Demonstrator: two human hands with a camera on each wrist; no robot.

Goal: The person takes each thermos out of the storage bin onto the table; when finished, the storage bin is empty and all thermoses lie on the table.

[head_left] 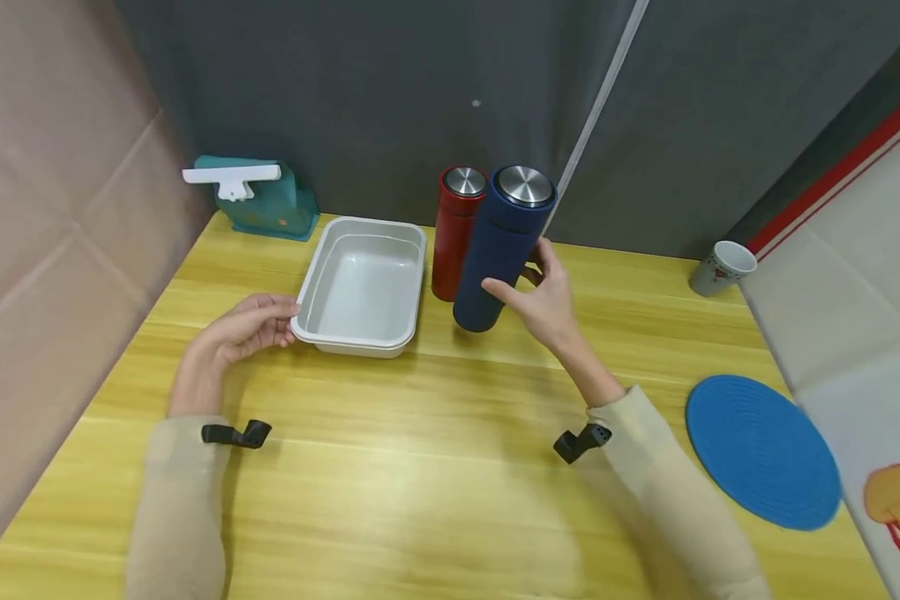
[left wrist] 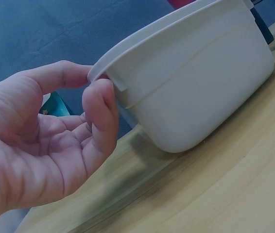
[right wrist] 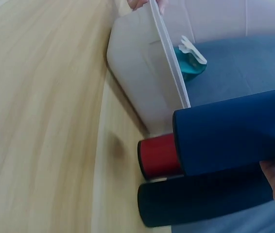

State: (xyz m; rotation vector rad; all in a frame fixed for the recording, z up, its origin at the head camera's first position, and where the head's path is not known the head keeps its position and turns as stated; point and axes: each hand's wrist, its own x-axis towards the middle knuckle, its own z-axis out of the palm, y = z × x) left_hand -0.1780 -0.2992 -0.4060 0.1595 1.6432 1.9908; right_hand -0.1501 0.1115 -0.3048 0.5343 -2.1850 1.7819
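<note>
Sleeves fill the bottom of the head view, both forearms lying over the desk (head_left: pixel 420 467), a yellow wood top that takes up most of the frame.

Largest thing on it is the white tub (head_left: pixel 363 287), just left of centre, empty, its long axis running away from the camera. At lower right lies a blue mat (head_left: pixel 761 450), well apart from both hands. A teal stand (head_left: pixel 270 200) with a white clip sits at upper left against the dark curtain.

Upper centre holds the blue flask (head_left: pixel 502 246), tilted, its steel cap leaning toward the upper right and its base near the desk. A red flask (head_left: pixel 457 233) stands upright just behind and left of it, beside the tub's far right corner. A paper cup (head_left: pixel 722 267) sits at the right edge.

The right hand (head_left: pixel 543 304) is wrapped round the blue flask's lower half, thumb in front and fingers behind; its grip is closed on the flask. The flask's long axis runs up and away from this hand, and the tub lies directly left of it. The right hand is plainly the nearer one to the flask.

The left hand (left wrist: pixel 55 145) sits at the tub's near left corner, thumb on the rim and fingertips (left wrist: pixel 101 104) tucked under its lip, a light pinch.
</note>
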